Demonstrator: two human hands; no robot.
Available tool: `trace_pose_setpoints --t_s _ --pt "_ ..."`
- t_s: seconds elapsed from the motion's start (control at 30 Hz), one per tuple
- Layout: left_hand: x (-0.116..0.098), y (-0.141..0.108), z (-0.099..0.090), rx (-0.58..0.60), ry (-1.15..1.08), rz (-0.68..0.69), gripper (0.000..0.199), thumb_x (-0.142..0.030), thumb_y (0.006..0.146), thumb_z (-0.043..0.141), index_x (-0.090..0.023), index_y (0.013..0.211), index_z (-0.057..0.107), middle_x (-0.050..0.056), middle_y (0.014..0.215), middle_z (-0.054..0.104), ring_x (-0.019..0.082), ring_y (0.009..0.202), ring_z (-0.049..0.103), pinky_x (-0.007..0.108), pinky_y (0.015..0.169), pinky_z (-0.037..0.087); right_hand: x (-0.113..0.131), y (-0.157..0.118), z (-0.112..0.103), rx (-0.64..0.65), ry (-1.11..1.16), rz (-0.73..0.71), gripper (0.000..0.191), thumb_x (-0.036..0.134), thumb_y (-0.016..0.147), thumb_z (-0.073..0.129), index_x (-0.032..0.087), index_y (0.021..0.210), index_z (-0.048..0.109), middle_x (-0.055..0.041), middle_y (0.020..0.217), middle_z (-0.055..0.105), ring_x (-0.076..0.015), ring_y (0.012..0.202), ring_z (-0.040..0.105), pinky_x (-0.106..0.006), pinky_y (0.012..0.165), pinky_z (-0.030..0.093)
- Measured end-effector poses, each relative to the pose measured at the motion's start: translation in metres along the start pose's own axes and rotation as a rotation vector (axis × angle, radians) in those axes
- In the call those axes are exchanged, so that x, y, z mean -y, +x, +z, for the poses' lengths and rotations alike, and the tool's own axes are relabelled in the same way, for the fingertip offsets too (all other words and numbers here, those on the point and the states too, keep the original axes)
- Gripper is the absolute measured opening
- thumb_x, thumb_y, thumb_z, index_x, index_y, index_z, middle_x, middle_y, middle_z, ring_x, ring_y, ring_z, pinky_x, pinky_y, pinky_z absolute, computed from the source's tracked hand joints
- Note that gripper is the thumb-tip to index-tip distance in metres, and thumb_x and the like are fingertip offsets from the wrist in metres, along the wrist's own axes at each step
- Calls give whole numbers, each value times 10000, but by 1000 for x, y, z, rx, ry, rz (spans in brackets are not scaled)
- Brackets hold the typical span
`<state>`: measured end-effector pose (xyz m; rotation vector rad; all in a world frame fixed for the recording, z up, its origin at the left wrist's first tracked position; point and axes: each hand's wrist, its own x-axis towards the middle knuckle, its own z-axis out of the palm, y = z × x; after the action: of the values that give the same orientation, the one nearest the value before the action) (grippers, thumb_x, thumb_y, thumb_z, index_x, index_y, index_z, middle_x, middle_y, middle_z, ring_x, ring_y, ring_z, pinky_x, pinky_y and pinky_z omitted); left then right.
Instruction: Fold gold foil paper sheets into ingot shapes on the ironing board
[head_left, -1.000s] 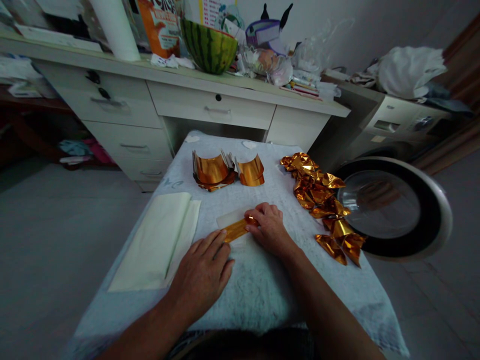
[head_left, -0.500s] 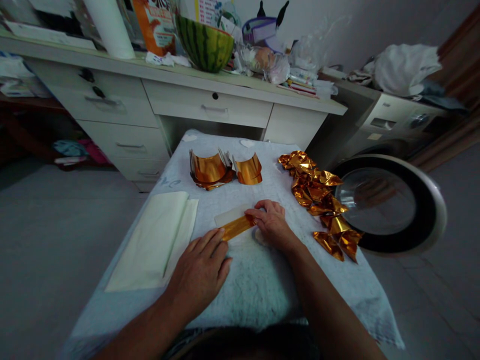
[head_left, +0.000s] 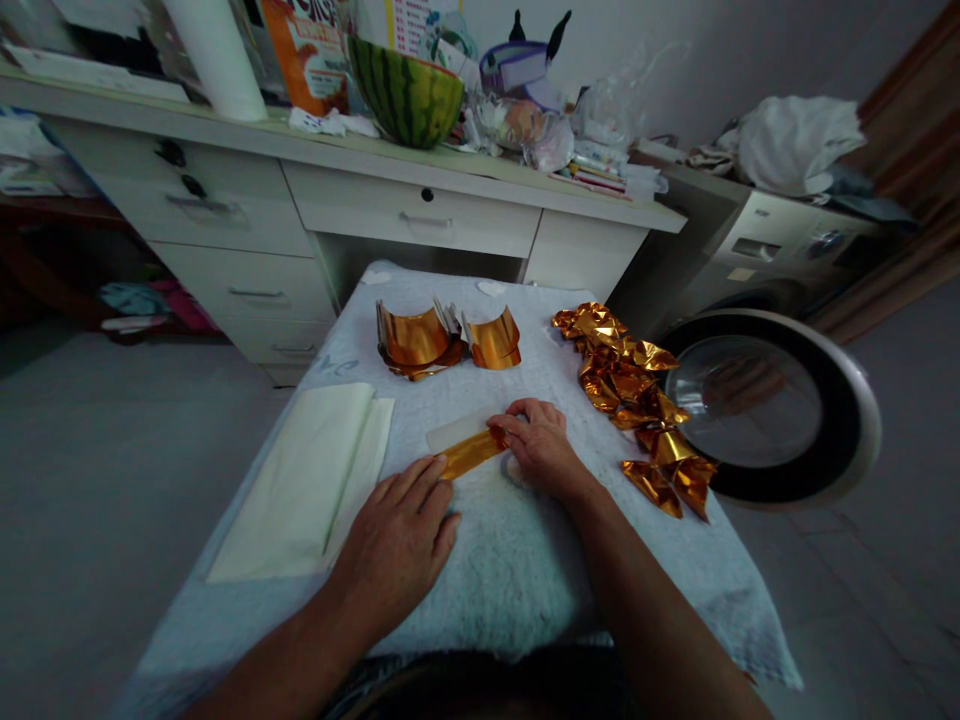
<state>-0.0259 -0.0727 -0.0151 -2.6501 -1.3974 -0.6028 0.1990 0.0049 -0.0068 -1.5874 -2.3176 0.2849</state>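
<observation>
A narrow strip of gold foil paper (head_left: pixel 472 453) lies flat on the cloth-covered table (head_left: pixel 517 590). Stretched flat, the fingertips of my left hand (head_left: pixel 401 530) rest on the strip's left end. My right hand (head_left: pixel 536 440) pinches its right end between thumb and fingers. Just behind the strip is a pale translucent strip (head_left: pixel 457 428), partly covered. Part of a small whitish thing (head_left: pixel 516 470) shows under my right hand; I cannot make out what it is. Curled gold foil sheets (head_left: pixel 416 340) stand farther back, beside a smaller curled stack (head_left: pixel 495 340).
Folded pale paper sheets (head_left: pixel 300 480) lie left on the table. A row of folded, twisted gold foil pieces (head_left: pixel 622 375) runs along the right side. Behind are a white drawer desk (head_left: pixel 420 215) with a cut watermelon (head_left: pixel 405 95), and a washing machine's open door (head_left: pixel 851 420).
The view has shifted slightly. Both hands stay in almost the same place on the gold strip, with no clear change in their grip.
</observation>
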Motion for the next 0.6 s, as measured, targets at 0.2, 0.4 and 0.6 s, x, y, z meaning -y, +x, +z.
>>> trace_pose_setpoints --t_s 0.2,0.4,0.6 --pt "-1 0 0 -6 -14 -4 213 -209 884 541 -123 1044 653 191 1259 650 336 1197 582 506 941 510 3 1 -2 14 -13 18 367 172 920 491 323 1197 679 -75 1181 566 -257 1067 455 -422 928 332" --pt "0 -1 0 -8 -30 -10 206 -212 884 540 -134 1042 647 185 1263 647 330 1194 580 510 945 507 -3 2 3 -3 0 32 390 168 927 446 296 1242 637 -81 1184 577 -265 1076 459 -421 929 332" --pt "1 -1 1 -5 -50 -14 206 -219 890 544 -141 1056 637 173 1274 641 319 1206 569 501 950 504 -2 2 -2 -151 185 71 410 96 820 435 189 1194 574 -90 1119 582 -249 1048 469 -407 938 361"
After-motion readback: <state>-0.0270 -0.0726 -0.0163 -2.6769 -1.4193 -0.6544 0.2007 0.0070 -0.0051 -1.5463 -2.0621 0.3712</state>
